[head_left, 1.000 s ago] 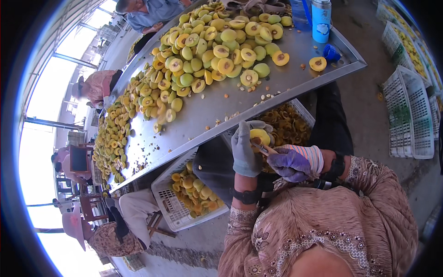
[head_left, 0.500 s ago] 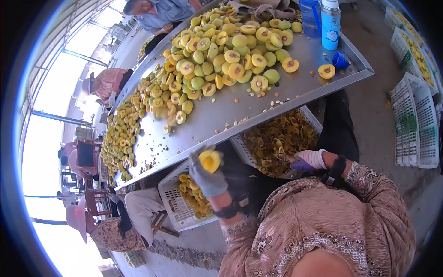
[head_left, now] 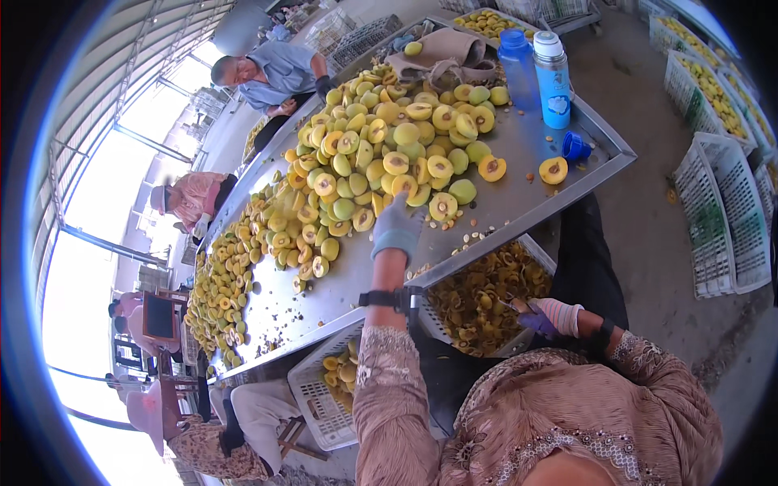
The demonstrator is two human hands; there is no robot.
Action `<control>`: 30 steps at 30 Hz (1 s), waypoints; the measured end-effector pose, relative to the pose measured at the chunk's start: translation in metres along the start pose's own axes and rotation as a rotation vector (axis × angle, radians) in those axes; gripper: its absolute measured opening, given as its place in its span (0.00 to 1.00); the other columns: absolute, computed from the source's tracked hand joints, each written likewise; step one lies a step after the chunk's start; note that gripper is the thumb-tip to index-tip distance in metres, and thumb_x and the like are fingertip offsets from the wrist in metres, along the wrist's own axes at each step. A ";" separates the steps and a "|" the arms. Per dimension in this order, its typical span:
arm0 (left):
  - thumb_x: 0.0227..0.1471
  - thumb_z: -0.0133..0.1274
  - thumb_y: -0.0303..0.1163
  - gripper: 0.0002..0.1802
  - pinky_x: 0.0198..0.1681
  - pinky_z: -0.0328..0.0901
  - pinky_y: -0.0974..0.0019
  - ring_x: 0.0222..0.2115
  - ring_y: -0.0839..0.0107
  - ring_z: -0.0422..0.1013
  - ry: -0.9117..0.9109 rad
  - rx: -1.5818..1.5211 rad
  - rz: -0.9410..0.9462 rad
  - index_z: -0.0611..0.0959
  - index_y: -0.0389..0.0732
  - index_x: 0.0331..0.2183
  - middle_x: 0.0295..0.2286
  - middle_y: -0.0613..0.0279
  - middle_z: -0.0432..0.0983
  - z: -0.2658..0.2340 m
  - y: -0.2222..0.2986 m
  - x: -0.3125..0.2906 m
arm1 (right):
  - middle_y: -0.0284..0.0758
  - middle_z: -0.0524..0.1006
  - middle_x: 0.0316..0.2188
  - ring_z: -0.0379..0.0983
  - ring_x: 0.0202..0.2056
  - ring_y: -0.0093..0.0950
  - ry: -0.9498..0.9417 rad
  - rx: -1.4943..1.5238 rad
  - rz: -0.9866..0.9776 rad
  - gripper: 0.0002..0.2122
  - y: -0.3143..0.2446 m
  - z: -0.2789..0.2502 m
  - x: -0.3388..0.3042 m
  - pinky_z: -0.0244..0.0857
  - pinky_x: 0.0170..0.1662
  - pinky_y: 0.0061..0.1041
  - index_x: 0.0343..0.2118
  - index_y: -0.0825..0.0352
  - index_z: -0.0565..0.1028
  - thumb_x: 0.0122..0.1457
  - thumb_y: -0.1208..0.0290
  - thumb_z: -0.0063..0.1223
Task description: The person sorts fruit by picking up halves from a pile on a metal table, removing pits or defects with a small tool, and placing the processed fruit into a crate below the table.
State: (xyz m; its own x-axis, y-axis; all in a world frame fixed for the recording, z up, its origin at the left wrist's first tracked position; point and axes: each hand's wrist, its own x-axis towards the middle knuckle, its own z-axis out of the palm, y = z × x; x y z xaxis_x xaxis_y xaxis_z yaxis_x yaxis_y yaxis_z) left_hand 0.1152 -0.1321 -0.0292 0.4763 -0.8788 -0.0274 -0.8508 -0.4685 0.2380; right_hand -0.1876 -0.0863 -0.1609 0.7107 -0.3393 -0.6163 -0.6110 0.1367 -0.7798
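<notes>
A big heap of yellow-green apricots, many halved with brown stones showing, lies on a metal table. My left hand, in a grey glove, reaches over the table's near edge. Its fingers stretch out to a halved apricot at the heap's near side; the fingertips are partly hidden. Low over my lap, my right hand, in a purple and white glove, is closed on what looks like a small knife. Its tip points at a crate of pitted apricot pieces.
A second white crate with apricot halves stands left of my legs. On the table's right are a blue bottle, a light-blue flask, a blue cup and a lone half. Several people sit along the far and left sides.
My left hand has gone from above the left crate up to the heap, and the apricot half it held is no longer in it. My right hand stays low by the right crate.
</notes>
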 end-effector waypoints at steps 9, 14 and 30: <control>0.40 0.60 0.38 0.26 0.43 0.66 0.59 0.40 0.57 0.71 -0.284 -0.062 0.231 0.74 0.39 0.42 0.37 0.50 0.75 0.040 0.022 0.037 | 0.28 0.65 0.14 0.59 0.12 0.20 0.063 0.230 0.053 0.13 -0.008 -0.008 -0.021 0.53 0.15 0.22 0.25 0.62 0.67 0.56 0.58 0.50; 0.38 0.64 0.31 0.26 0.20 0.66 0.74 0.22 0.70 0.72 -0.214 -0.724 0.011 0.73 0.33 0.40 0.31 0.55 0.75 0.057 -0.034 0.012 | 0.28 0.66 0.15 0.60 0.14 0.21 0.180 0.197 -0.118 0.12 -0.025 0.000 -0.018 0.54 0.17 0.24 0.31 0.62 0.70 0.57 0.58 0.49; 0.52 0.50 0.29 0.11 0.24 0.63 0.80 0.27 0.81 0.70 0.351 -1.528 -0.091 0.76 0.37 0.39 0.31 0.63 0.75 0.035 0.038 -0.137 | 0.27 0.64 0.14 0.57 0.10 0.17 -0.007 0.550 -0.262 0.13 -0.126 0.013 -0.058 0.49 0.10 0.19 0.37 0.64 0.65 0.60 0.58 0.45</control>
State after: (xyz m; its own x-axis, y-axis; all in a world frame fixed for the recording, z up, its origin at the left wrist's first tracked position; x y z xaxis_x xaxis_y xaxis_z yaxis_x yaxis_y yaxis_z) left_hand 0.0096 -0.0324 -0.0502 0.7224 -0.6879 0.0708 0.1002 0.2054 0.9735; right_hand -0.1478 -0.0720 -0.0282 0.8166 -0.4203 -0.3956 -0.1475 0.5107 -0.8470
